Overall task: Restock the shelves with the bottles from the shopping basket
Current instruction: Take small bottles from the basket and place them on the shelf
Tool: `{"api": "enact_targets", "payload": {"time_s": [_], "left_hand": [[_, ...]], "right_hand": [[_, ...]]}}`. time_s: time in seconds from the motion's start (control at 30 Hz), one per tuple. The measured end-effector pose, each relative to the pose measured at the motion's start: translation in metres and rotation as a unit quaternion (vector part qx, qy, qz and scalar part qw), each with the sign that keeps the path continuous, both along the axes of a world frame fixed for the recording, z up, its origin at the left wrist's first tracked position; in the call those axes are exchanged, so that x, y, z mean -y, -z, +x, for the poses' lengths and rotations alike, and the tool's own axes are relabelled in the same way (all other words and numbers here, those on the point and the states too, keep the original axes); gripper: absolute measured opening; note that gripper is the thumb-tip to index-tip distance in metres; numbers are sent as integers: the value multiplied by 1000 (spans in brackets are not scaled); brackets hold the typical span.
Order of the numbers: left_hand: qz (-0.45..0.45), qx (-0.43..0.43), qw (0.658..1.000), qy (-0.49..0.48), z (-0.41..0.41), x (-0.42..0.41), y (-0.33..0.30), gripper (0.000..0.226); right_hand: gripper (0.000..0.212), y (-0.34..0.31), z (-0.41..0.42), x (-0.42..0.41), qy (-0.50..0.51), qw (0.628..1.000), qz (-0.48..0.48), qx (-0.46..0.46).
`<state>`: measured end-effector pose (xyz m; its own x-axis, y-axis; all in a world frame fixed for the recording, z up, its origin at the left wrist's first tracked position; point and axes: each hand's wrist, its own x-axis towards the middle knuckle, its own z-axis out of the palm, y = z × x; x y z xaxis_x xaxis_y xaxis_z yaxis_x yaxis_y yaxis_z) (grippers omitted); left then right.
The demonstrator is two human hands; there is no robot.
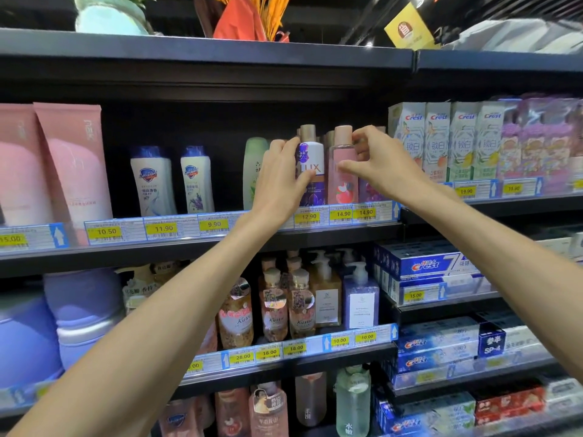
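so both hands are up at the upper shelf (202,244) right now, working the two Lux bottles near its right end; the left hand (280,181) has its fingers curled round the side of the purple Lux bottle (310,171), thumb across the label; the right hand (366,162) is pinching the pink bottle (342,171), fingertips up at the cap and thumb lower on the front; both bottles stand upright just behind the price strip (340,214), touching or very nearly; the shopping basket isn't in view.

looks like the facing-up part of the step, so my tips: slide rather than lift; keep the bases flat so nothing tips into the row behind; turn the labels square to the front; line each one up over its own tag; watch the green bottle (254,171) just left of the left hand, easy to knock with a wrist.
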<state>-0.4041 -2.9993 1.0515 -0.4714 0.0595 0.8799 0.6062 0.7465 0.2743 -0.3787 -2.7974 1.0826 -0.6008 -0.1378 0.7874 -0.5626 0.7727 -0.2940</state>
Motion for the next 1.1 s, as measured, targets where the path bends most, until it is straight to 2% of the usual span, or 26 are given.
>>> {"api": "enact_targets", "payload": {"time_s": [0.17, 0.57, 0.87, 1.1], "left_hand": [[0, 16, 1000, 13, 2, -1, -2, 66], [9, 4, 1000, 16, -3, 1, 2, 59], [2, 1, 1000, 13, 2, 2, 5, 73], [-40, -22, 998, -32, 18, 6, 8, 72]], "right_hand": [[61, 1, 1, 4, 14, 1000, 11, -11], [69, 5, -4, 9, 11, 1000, 11, -11], [65, 8, -3, 9, 15, 999, 14, -24], [74, 9, 3, 6, 21, 999, 21, -18]]}}
